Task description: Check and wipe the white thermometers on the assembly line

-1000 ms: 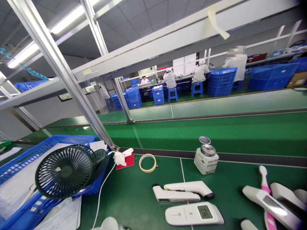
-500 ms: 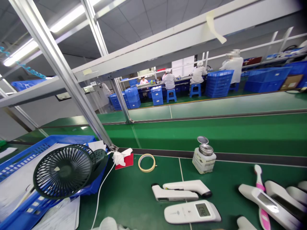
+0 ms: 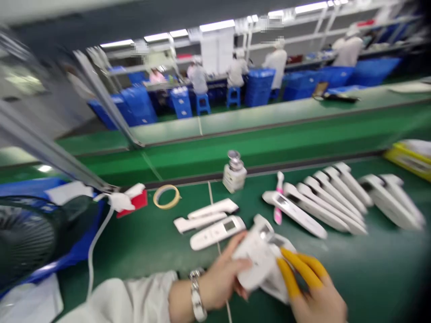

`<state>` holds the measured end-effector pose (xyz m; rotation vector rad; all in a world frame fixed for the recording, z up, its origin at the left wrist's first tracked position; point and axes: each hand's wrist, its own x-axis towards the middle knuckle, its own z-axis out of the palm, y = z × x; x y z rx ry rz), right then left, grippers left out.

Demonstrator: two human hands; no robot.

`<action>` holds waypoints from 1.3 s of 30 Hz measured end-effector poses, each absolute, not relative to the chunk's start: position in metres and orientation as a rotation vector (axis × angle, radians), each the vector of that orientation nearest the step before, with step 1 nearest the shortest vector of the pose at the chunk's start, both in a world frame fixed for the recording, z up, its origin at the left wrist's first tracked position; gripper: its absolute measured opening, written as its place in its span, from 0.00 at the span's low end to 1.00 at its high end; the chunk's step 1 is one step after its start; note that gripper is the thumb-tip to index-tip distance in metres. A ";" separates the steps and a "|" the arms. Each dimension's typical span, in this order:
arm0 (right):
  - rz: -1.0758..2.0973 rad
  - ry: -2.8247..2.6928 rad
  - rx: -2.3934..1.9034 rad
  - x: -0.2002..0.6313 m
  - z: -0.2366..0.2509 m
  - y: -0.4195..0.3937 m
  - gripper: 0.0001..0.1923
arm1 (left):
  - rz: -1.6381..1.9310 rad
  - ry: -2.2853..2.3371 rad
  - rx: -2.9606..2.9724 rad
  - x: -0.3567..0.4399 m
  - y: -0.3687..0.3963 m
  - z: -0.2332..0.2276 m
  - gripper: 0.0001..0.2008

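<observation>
My left hand (image 3: pixel 224 271), with a metal bracelet at the wrist, is closed around a white handheld thermometer (image 3: pixel 257 258) with a small display. My right hand (image 3: pixel 311 282) wears yellow finger cots and grips a whitish cloth (image 3: pixel 278 285) against the thermometer's right side; motion blurs the cloth. Just beyond my left hand lies another white thermometer (image 3: pixel 217 232), screen up. Two more thermometers (image 3: pixel 212 208) lie on their sides behind it. To the right, a thermometer (image 3: pixel 296 214) rests across a pink and white toothbrush (image 3: pixel 278 215).
Several thermometers (image 3: pixel 332 193) lie in a row at the right. A pump bottle (image 3: pixel 235 175) and a tape roll (image 3: pixel 166 197) stand near the back edge. At left are a dark fan (image 3: pixel 27 237) and a white cable (image 3: pixel 92 251). People sit at a far bench.
The view has swung right and down. Both hands have come into view with the thermometer and cloth, and more of the row on the right now shows.
</observation>
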<state>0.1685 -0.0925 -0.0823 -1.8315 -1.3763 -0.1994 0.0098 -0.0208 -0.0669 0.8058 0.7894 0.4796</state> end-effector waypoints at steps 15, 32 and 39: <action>0.017 -1.436 -1.629 0.130 -0.057 -0.096 0.07 | 0.472 0.719 0.639 0.002 -0.020 -0.049 0.24; 0.107 -1.464 -1.627 0.124 -0.052 -0.096 0.07 | 0.511 0.787 0.626 0.005 -0.023 -0.052 0.25; 0.063 -1.428 -1.646 0.126 -0.053 -0.096 0.06 | 0.508 0.803 0.629 0.010 -0.022 -0.052 0.24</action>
